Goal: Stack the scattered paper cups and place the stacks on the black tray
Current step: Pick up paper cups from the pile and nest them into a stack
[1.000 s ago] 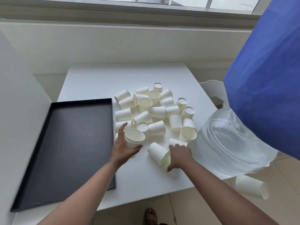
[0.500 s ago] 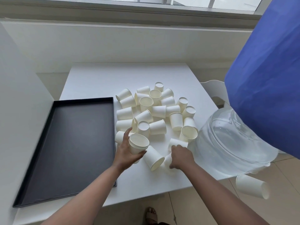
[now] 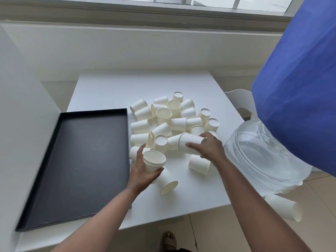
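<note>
Several white paper cups (image 3: 164,116) lie scattered in a heap at the middle of the white table (image 3: 112,84). My left hand (image 3: 141,170) grips an upright cup stack (image 3: 154,161) near the black tray's right edge. My right hand (image 3: 211,147) holds a cup (image 3: 190,145) on its side above the heap, its mouth facing left. One loose cup (image 3: 168,180) lies just right of my left hand, and another loose cup (image 3: 199,165) lies below my right hand. The black tray (image 3: 60,124) sits on the left and holds nothing.
A large clear water bottle (image 3: 258,153) lies at the table's right edge under a blue cloth (image 3: 298,91). One cup (image 3: 283,209) lies on the floor at the lower right. A white chair back (image 3: 238,99) stands behind the bottle. A sandalled foot (image 3: 170,240) shows below the table.
My right hand has lifted a cup off the table and carried it up over the heap. My left hand with its stack has stayed near the tray's edge.
</note>
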`<state>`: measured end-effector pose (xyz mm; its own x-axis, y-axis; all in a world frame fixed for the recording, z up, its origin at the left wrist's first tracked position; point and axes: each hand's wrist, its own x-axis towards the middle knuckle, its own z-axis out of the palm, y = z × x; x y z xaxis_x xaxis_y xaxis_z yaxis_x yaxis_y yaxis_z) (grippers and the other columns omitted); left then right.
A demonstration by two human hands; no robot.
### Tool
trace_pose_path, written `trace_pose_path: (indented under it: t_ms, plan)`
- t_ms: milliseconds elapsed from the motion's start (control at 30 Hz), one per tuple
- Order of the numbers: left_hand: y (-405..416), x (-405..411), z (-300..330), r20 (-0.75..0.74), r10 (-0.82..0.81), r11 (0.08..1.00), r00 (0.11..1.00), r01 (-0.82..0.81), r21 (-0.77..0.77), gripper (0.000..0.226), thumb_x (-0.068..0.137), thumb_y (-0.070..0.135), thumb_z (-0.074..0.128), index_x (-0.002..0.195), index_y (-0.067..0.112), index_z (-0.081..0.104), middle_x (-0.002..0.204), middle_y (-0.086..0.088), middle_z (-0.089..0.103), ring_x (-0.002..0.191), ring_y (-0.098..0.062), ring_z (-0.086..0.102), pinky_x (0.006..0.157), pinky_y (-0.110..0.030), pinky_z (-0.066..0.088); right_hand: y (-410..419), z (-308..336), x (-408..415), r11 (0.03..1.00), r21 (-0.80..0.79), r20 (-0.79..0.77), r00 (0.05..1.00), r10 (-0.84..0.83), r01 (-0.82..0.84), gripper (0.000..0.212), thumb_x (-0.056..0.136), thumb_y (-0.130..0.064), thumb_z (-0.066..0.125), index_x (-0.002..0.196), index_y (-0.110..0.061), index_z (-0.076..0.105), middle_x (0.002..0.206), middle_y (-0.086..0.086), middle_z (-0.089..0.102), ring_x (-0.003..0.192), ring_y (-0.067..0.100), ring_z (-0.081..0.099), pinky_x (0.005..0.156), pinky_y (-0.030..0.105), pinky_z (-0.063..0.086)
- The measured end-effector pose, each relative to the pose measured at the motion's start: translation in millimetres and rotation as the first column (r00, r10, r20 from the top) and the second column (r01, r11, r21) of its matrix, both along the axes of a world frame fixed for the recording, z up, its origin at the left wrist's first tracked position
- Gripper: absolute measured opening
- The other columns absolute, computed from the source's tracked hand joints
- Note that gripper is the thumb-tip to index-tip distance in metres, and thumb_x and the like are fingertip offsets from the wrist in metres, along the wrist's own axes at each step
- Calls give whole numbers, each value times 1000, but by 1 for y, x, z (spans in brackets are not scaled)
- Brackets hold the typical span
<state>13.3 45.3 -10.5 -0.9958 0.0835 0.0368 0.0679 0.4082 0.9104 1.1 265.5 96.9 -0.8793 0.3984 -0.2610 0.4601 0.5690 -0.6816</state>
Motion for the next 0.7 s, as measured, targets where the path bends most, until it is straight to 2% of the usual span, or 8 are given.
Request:
trace_pose_path:
  t_ms: [67, 100, 167, 233, 300, 367, 533, 700]
  plan:
    - [0, 0, 1, -3, 1, 1000, 1000, -1, -2, 99, 66, 24, 83, 142, 35, 22, 104, 39, 44, 98, -9, 50, 81, -20, 36, -6, 0, -1, 876, -457, -52, 979, -198, 153, 53, 70, -36, 78, 111, -16, 49, 110, 8, 54, 92, 23, 59, 83, 41, 56]
    - [0, 0, 2, -5, -4, 1000, 1000, 4, 0, 99, 65, 24, 83, 142, 34, 22, 103, 38, 45, 97, -8, 50, 80, -17, 36, -11, -2, -1, 779, -603, -39, 968, -247, 174, 49, 73, -34, 76, 110, -19, 47, 114, 9, 55, 93, 23, 58, 81, 40, 55]
    - [1, -1, 5, -8, -18, 1000, 1000, 18, 20, 99, 65, 25, 84, 142, 33, 22, 103, 35, 47, 93, -5, 52, 73, -7, 36, -23, -8, -2, 645, -744, -36, 953, -300, 175, 46, 76, -34, 73, 111, -20, 46, 114, 8, 57, 96, 22, 58, 80, 38, 51]
    - [3, -1, 10, -14, -38, 998, 999, 38, 49, 99, 62, 33, 81, 141, 34, 22, 103, 32, 49, 91, 6, 54, 69, 3, 34, -38, -14, -4, 604, -781, -76, 936, -343, 158, 43, 77, -33, 73, 109, -20, 47, 108, 5, 58, 91, 19, 59, 74, 32, 47]
    - [5, -2, 15, -23, -59, 995, 998, 61, 79, 97, 59, 36, 77, 139, 37, 22, 105, 33, 51, 97, 18, 50, 72, 5, 35, -53, -20, -5, 616, -779, -143, 925, -351, 113, 41, 73, -32, 76, 101, -22, 47, 97, 1, 56, 77, 12, 56, 67, 26, 43]
    - [8, -4, 20, -25, -78, 991, 997, 80, 105, 96, 59, 37, 77, 137, 41, 20, 108, 39, 48, 100, 22, 48, 75, 4, 36, -65, -24, -6, 637, -769, -199, 925, -323, 57, 37, 73, -30, 77, 95, -25, 48, 93, 2, 56, 74, 13, 56, 66, 23, 43]
    - [12, -11, 28, -7, -84, 987, 996, 84, 139, 98, 54, 49, 72, 134, 47, 18, 112, 32, 53, 102, 5, 57, 83, -11, 45, -81, -32, -9, 657, -749, -280, 940, -195, -87, 35, 80, -20, 72, 105, -19, 48, 102, 9, 61, 82, 17, 59, 67, 19, 49]
    - [12, -17, 30, -12, -38, 994, 999, 39, 104, 111, 54, 48, 73, 145, 31, 11, 104, 25, 55, 103, -16, 60, 85, -30, 48, -83, -37, -10, 626, -763, -289, 951, -109, -160, 35, 82, -16, 69, 110, -16, 47, 110, 13, 63, 89, 20, 61, 74, 25, 50]
